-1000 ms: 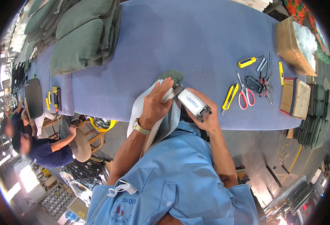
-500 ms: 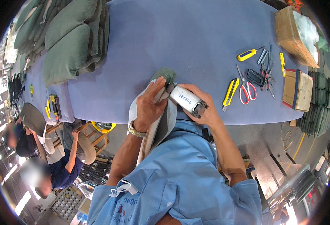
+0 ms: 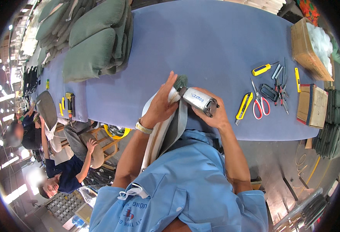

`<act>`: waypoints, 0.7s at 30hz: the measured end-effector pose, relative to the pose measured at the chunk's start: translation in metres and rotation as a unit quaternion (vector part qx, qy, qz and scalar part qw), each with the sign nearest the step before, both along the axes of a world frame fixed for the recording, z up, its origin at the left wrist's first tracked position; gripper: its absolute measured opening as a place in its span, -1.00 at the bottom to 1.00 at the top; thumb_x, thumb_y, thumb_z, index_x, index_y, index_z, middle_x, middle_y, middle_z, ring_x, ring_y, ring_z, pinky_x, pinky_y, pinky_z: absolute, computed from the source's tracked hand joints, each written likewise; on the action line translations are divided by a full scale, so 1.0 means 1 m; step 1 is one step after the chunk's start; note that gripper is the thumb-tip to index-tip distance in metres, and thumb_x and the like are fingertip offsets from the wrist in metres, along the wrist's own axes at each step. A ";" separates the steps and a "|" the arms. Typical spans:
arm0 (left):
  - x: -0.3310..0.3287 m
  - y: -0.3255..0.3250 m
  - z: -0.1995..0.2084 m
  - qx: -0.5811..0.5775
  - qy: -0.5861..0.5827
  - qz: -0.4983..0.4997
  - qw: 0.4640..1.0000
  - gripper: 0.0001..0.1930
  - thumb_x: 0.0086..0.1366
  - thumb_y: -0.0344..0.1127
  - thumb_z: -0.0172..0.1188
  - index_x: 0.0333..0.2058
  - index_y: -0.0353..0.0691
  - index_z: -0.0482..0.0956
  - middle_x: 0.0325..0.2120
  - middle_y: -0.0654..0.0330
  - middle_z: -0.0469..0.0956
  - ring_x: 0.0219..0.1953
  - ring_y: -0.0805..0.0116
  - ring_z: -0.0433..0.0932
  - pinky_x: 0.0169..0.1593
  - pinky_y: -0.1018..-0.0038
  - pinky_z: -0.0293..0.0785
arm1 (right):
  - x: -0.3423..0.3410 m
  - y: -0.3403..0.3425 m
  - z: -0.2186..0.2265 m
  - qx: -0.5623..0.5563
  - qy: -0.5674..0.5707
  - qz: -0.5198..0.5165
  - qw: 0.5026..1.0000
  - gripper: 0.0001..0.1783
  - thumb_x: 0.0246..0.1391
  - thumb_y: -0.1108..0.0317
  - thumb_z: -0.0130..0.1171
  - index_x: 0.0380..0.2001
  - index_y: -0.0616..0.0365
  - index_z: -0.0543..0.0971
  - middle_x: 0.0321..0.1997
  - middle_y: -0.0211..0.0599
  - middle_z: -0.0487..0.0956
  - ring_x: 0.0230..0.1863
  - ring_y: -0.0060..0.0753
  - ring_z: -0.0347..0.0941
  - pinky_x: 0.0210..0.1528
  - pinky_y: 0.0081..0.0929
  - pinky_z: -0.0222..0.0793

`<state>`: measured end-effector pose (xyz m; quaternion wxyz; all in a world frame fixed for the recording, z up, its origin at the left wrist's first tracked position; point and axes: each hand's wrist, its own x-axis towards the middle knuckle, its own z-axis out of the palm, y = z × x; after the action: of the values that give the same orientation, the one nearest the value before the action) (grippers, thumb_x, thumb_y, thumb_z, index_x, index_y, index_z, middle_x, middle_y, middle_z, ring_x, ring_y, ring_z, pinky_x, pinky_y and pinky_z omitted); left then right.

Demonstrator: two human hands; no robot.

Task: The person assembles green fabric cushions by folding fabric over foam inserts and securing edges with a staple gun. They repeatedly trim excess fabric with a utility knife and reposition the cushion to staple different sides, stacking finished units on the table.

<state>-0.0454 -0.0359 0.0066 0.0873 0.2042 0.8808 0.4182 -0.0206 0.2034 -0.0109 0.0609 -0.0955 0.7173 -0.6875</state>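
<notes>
My right hand [image 3: 215,112] is wrapped round a white-bodied pneumatic staple gun [image 3: 197,99], its dark nose pointing left at the work. A long padded panel [image 3: 154,145] with pale lining and green fabric [image 3: 181,81] at its far end leans between my body and the table. My left hand [image 3: 160,105], a metal watch on its wrist, holds the panel near that end. Its fingers stretch up along the edge, with the thumb close to the staple gun's nose. What lies beneath my left palm is hidden.
To the right lie a yellow box cutter [image 3: 244,108], red-handled scissors [image 3: 261,106], a yellow screwdriver [image 3: 261,69] and pliers [image 3: 282,92]. A carton of white stuffing [image 3: 307,48] stands beyond. Green cushions [image 3: 92,50] are piled at far left. Co-workers [image 3: 67,172] sit at lower left.
My view has shifted, so the table things appear further right. My left hand has tipped more upright, fingers now pointing up. The staple gun stays at the panel's far end.
</notes>
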 end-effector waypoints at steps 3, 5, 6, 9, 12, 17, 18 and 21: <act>-0.001 -0.003 -0.001 -0.002 -0.021 -0.020 1.000 -0.01 0.11 -0.62 0.23 0.51 -0.08 0.01 0.52 -0.06 0.01 0.53 -0.03 0.05 0.50 -0.07 0.02 | 0.002 0.001 -0.002 -0.019 -0.035 -0.008 0.999 -0.34 -0.11 0.51 0.45 0.17 0.20 0.59 0.15 -0.08 0.65 0.18 -0.14 0.60 0.29 -0.28 0.45; 0.001 0.000 0.000 -0.005 -0.018 -0.014 1.000 -0.02 0.10 -0.64 0.21 0.50 -0.11 0.03 0.51 -0.08 0.04 0.51 -0.05 0.09 0.51 0.02 0.04 | 0.001 0.001 -0.003 -0.040 -0.042 -0.015 0.998 -0.33 -0.11 0.51 0.45 0.17 0.19 0.59 0.15 -0.07 0.65 0.18 -0.14 0.60 0.28 -0.28 0.46; 0.003 0.003 0.000 -0.005 -0.013 -0.007 1.000 -0.02 0.07 -0.66 0.20 0.49 -0.13 0.05 0.50 -0.10 0.07 0.50 -0.08 0.12 0.52 0.09 0.05 | 0.002 0.001 -0.003 -0.050 -0.048 -0.020 0.997 -0.33 -0.11 0.51 0.45 0.17 0.19 0.59 0.15 -0.07 0.65 0.18 -0.14 0.60 0.27 -0.28 0.46; 0.006 0.006 -0.002 -0.010 -0.003 0.008 1.000 -0.04 0.07 -0.68 0.20 0.48 -0.15 0.08 0.45 -0.12 0.17 0.44 -0.13 0.22 0.51 0.13 0.09 | -0.001 0.002 -0.007 -0.031 -0.024 -0.017 0.999 -0.33 -0.11 0.51 0.44 0.18 0.19 0.59 0.16 -0.06 0.65 0.19 -0.15 0.60 0.28 -0.29 0.46; 0.010 0.003 -0.007 -0.013 0.012 0.018 1.000 -0.06 0.08 -0.67 0.20 0.47 -0.14 0.11 0.40 -0.12 0.27 0.37 -0.16 0.32 0.49 0.08 0.15 | -0.002 0.002 -0.003 0.002 0.011 -0.015 1.000 -0.33 -0.11 0.52 0.43 0.18 0.18 0.59 0.16 -0.06 0.65 0.20 -0.15 0.59 0.27 -0.30 0.46; 0.009 0.003 -0.006 0.007 0.028 0.026 0.999 -0.11 0.09 -0.63 0.23 0.44 -0.11 0.19 0.35 -0.09 0.35 0.30 -0.16 0.42 0.46 0.07 0.22 | -0.002 0.003 -0.007 -0.001 0.000 -0.008 1.000 -0.32 -0.12 0.54 0.42 0.18 0.18 0.58 0.17 -0.07 0.64 0.20 -0.13 0.59 0.28 -0.28 0.45; 0.009 0.002 -0.008 0.015 0.028 0.027 0.999 -0.12 0.10 -0.63 0.23 0.44 -0.11 0.21 0.36 -0.09 0.35 0.30 -0.16 0.42 0.46 0.07 0.22 | -0.002 0.002 -0.007 0.007 -0.003 -0.005 1.000 -0.31 -0.13 0.54 0.42 0.18 0.18 0.58 0.17 -0.07 0.64 0.21 -0.13 0.59 0.28 -0.28 0.45; 0.009 0.003 -0.010 0.023 0.013 0.037 0.999 -0.15 0.11 -0.62 0.24 0.42 -0.12 0.25 0.36 -0.09 0.35 0.31 -0.15 0.41 0.46 0.09 0.22 | -0.004 0.004 -0.007 0.002 -0.016 0.008 1.000 -0.30 -0.13 0.55 0.42 0.20 0.18 0.56 0.18 -0.06 0.63 0.20 -0.11 0.59 0.28 -0.28 0.46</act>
<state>-0.0367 -0.0332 -0.0032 0.0562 0.1790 0.8788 0.4388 -0.0251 0.2073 -0.0184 0.0781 -0.0895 0.7168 -0.6870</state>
